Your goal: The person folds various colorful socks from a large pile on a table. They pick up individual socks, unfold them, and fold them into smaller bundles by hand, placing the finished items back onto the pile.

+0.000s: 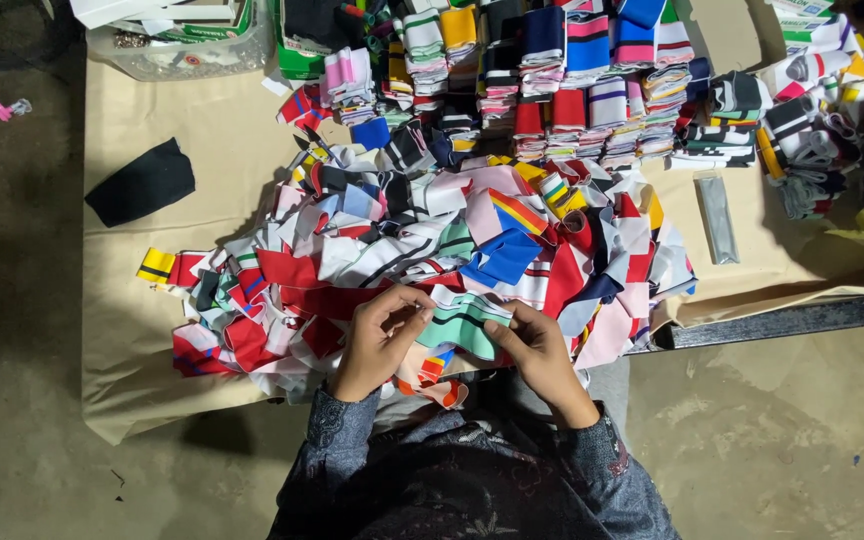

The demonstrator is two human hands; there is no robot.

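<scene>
Both hands hold one mint-green fabric strip with black and white stripes (462,322) at the near edge of a big heap of coloured ribbed fabric pieces (422,240). My left hand (380,340) pinches the strip's left end. On the strip's right side my right hand (537,352) grips it with thumb on top. Red, white, blue and pink pieces lie all around the hands. A small orange and blue piece (434,368) sits just below the strip, between the wrists.
Neat stacks of folded striped pieces (592,80) fill the back of the beige cloth-covered surface (212,130). A black fabric piece (142,183) lies at the left, a long clear packet (718,217) at the right, a plastic bin (182,45) at the back left.
</scene>
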